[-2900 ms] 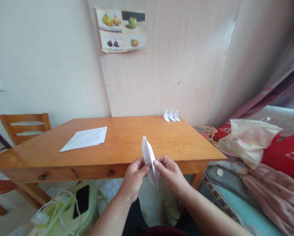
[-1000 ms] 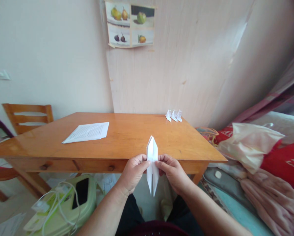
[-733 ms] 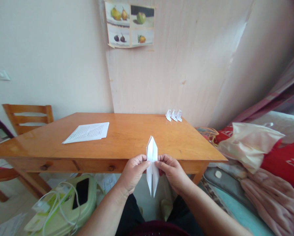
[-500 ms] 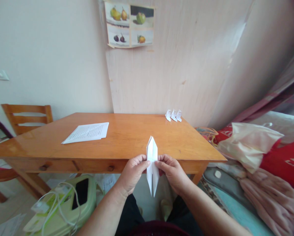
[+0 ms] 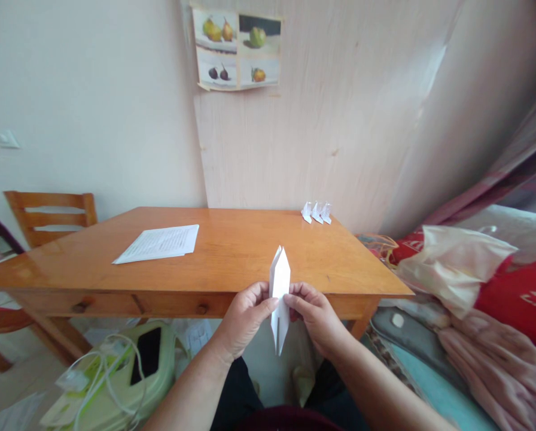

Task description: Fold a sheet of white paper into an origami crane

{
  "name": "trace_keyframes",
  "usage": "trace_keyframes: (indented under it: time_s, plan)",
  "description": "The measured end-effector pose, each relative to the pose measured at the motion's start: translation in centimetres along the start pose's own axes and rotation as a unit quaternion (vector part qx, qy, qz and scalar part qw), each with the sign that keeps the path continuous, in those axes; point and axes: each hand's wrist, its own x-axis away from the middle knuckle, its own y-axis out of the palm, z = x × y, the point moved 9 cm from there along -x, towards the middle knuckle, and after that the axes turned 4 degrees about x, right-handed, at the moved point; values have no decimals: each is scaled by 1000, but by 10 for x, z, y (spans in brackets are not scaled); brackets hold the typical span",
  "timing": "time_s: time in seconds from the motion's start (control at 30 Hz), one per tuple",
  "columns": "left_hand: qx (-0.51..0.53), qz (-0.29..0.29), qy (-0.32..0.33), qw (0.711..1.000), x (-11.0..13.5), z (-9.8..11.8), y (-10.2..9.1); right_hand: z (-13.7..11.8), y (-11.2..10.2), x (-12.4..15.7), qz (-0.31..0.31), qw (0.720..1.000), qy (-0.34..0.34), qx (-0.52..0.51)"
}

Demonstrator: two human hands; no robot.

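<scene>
A folded white paper shape (image 5: 280, 281), long and pointed at both ends, stands upright in front of me, just over the near edge of the wooden table (image 5: 232, 257). My left hand (image 5: 245, 320) pinches its middle from the left with thumb and fingers closed. From the right, my right hand (image 5: 315, 320) pinches the same spot. Three small folded white paper figures (image 5: 316, 212) stand in a row at the table's far right corner.
A stack of printed sheets (image 5: 158, 243) lies on the table's left half. A wooden chair (image 5: 48, 215) stands at the far left. A pale green case with cables (image 5: 115, 377) sits on the floor. Bedding and a plastic bag (image 5: 451, 257) fill the right.
Since 2.9 s ago the paper shape turned from tilted to upright. In the last half second it twisted slightly and my left thumb shifted across it.
</scene>
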Motion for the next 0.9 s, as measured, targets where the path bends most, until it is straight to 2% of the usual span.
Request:
trace_keyframes:
  time_s: [0.27,0.47,0.6,0.77,0.9]
  plan:
    - [-62,-20,57,996,3,12,9,1,0,0,-11,1000,-3,1]
    - [-134,-3,98,986,4,22,12,0,0,1,-13,1000,-1,-2]
    - [-130,5,92,987,3,22,9,0,-1,2,-10,1000,-3,0]
    - [-117,45,67,990,-1,11,-4,-2,1,1,-14,1000,-11,1]
    - [-65,70,42,995,-8,4,-11,-2,3,-2,-16,1000,7,-3]
